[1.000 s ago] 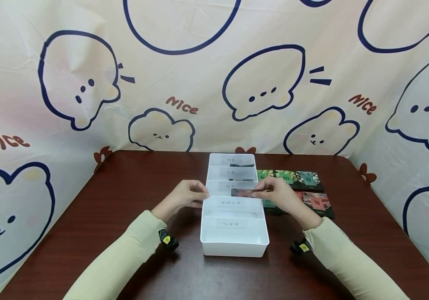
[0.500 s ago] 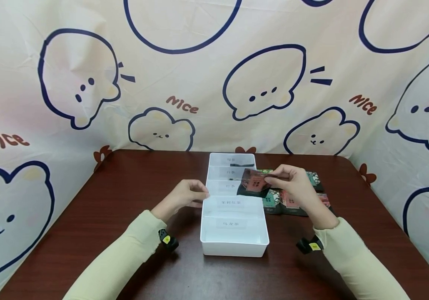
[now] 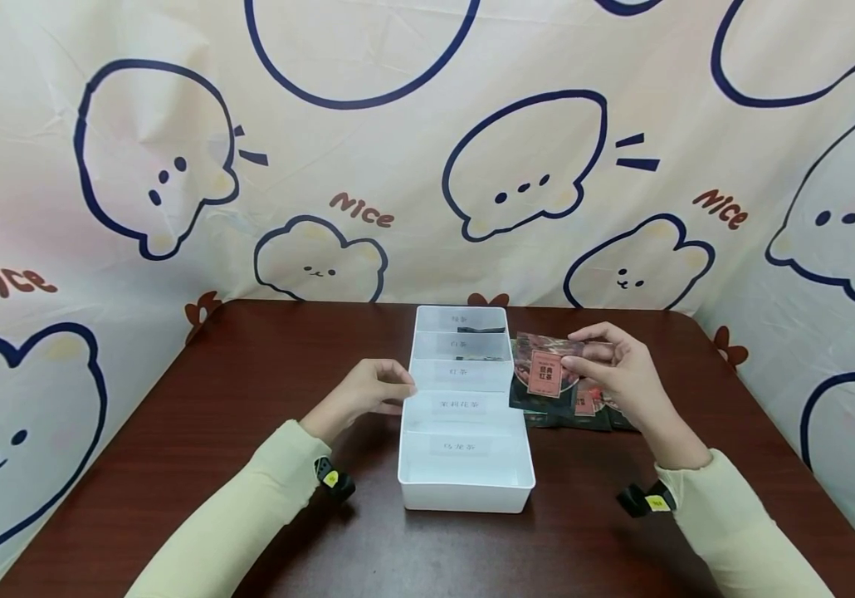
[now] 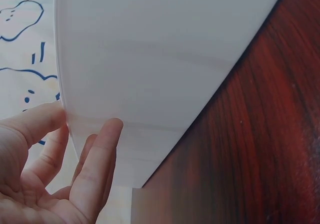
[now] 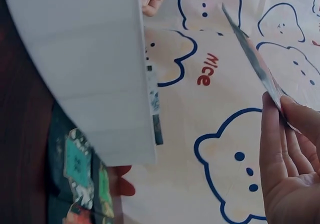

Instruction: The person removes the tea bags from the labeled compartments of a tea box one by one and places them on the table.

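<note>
Behind and along both sides, a pale cloth (image 3: pixel 412 166) is being displayed, its face being covered by dark-outlined cartoon figures and the red word "Nice". Below it, the scene is being filled by a dark reddish-brown table (image 3: pixel 285 349). On both arms, pale yellow sleeves (image 3: pixel 233 515) are being worn.

A long white box (image 3: pixel 465 497) is being supported by the table, its inside being split into 5 compartments running away from the person. Near mid-length, its left rim is being pinched by the thumb and a fingertip of the left hand (image 3: pixel 360 394); the other fingers are being held beside the outer wall, contact unclear.

To the right of the box, a packet with a pink-red label (image 3: pixel 543 374) is being gripped at its right edge between thumb and fingers of the right hand (image 3: pixel 625 374). It is being held up clear of the table, above the lying packets (image 3: pixel 573 419), which are being partly hidden by it; in the right wrist view it is being seen nearly edge-on.

At each wrist, a small black device (image 3: pixel 336 478) is being carried. Printed labels (image 3: pixel 460 404) are being borne by the compartments. In the 2 farthest, thin dark packet edges (image 3: pixel 481 330) are being glimpsed.
</note>
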Available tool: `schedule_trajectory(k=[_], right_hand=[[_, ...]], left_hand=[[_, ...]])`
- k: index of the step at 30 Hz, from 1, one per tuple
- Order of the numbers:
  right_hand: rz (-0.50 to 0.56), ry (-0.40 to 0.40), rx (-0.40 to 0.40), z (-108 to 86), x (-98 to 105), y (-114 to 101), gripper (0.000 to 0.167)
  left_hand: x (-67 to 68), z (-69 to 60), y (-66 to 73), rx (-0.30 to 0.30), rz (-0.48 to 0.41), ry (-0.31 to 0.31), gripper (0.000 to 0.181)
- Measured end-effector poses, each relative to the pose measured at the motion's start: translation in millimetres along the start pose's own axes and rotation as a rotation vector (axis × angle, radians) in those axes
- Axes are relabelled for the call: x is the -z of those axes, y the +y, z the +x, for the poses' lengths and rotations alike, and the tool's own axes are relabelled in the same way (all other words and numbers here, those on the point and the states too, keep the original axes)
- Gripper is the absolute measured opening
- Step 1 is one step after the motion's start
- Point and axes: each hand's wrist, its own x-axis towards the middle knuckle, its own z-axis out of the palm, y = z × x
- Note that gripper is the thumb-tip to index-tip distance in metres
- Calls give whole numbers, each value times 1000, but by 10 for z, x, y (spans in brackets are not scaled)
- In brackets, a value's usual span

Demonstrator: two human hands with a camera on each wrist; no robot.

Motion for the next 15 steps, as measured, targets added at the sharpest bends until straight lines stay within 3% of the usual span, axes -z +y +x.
schedule_trajectory(k=[15], right_hand=[[-80, -21, -194, -166, 202, 299, 26]], left_hand=[[0, -10, 9, -1, 5, -3, 13]])
